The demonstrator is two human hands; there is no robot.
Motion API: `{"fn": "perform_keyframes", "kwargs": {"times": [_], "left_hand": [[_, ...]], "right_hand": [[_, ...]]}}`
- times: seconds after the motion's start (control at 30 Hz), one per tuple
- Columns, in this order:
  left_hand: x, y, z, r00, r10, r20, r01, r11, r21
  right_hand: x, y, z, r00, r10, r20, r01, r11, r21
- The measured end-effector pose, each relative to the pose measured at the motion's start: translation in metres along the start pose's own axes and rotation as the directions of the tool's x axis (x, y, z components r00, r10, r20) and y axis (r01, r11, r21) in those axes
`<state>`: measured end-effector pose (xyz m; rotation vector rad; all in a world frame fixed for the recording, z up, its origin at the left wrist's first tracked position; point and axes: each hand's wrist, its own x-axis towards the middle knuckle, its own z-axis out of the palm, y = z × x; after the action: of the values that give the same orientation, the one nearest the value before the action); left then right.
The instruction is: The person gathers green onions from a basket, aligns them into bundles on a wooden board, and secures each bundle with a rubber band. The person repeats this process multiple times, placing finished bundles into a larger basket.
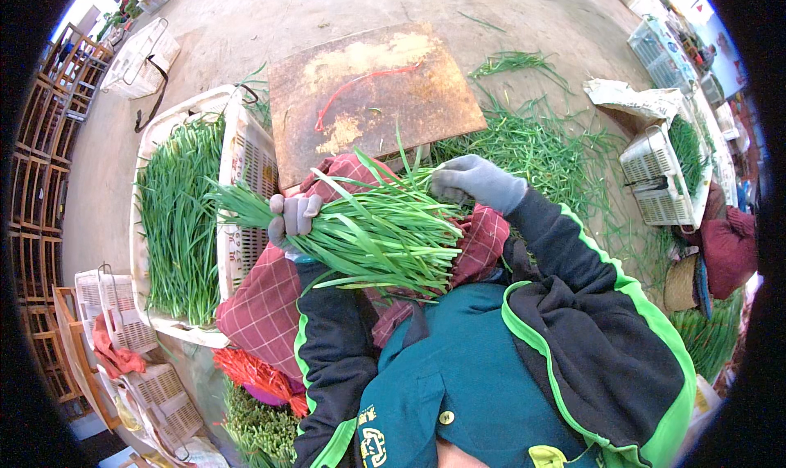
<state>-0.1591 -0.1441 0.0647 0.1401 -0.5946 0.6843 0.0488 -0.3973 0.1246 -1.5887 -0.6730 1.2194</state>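
Observation:
My left hand (296, 217), in a grey glove, is wrapped around a thick bunch of garlic chives (381, 228). Its leafy tips stick out to the left of my fist, and the pale cut ends fan out to the right. My right hand (482, 182), also gloved, curls at the upper right of the bunch, its fingers closed on a few stems; the fingertips are partly hidden. Beneath the bunch lies a red checked cloth (270, 308) over my lap. A low worn board (374, 93) stands in front of me, with a red tie strip (362, 87) on top.
A white plastic crate (249, 155) full of chives (181, 222) stands at my left. Loose chive leaves (534, 148) cover the floor on the right. Red ties (258, 370) lie near my left side. Another crate (657, 179) and a person in red (727, 247) are at far right.

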Motion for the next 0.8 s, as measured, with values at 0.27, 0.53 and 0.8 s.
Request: {"fn": "perform_keyframes", "kwargs": {"times": [0.27, 0.53, 0.8], "left_hand": [[-0.001, 0.002, -0.005, 0.999, -0.011, 0.031, 0.011, 1.0, 0.005], [-0.003, 0.003, -0.006, 0.972, 0.036, -0.232, -0.03, 0.999, 0.03], [0.03, 0.004, 0.013, 0.819, 0.1, -0.565, 0.203, 0.871, 0.448]], "right_hand": [[-0.067, 0.027, -0.107, 0.962, -0.234, 0.143, 0.127, 0.844, 0.521], [-0.042, 0.025, -0.065, 0.923, -0.252, -0.292, 0.186, 0.954, -0.236], [-0.046, -0.05, -0.02, 0.738, -0.561, -0.376, 0.324, 0.782, -0.532]]}}
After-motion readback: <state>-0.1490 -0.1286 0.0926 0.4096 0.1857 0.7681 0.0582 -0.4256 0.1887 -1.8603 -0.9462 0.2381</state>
